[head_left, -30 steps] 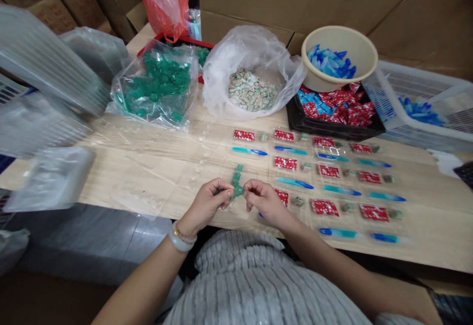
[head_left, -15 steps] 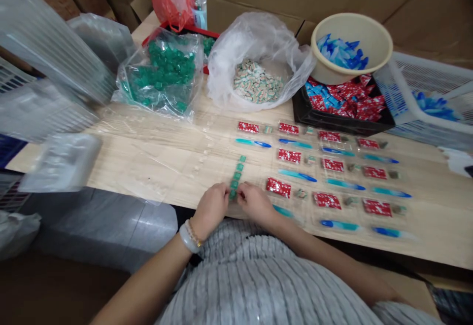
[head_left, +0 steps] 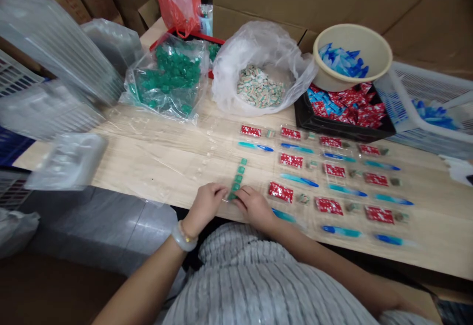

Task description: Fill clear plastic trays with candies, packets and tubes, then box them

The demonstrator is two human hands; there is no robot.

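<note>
A short row of small green translucent cubes (head_left: 238,177) lies on the wooden table before me, running away from my body. My right hand (head_left: 255,208) is at the row's near end, thumb and forefinger closed at the nearest green cube. Just left of that end is my left hand (head_left: 207,207), its fingertips pinched together; whatever they hold is too blurred to name. To the right, clear plastic trays lie in rows, each with a red printed packet (head_left: 281,192), a small striped piece (head_left: 304,198) and a blue pen-like stick (head_left: 299,180).
Along the back are a bag of green cubes (head_left: 166,76), a white bag of striped pieces (head_left: 231,86), a black box (head_left: 314,118) of packets and a cream bowl (head_left: 377,44) of blue sticks. Stacked clear trays (head_left: 66,162) stand left. A white basket (head_left: 417,132) is right.
My left hand has drawn slightly left, away from the cubes. My right fingers remain at the row's near end. The view has shifted a little, so the table sits lower in it.
</note>
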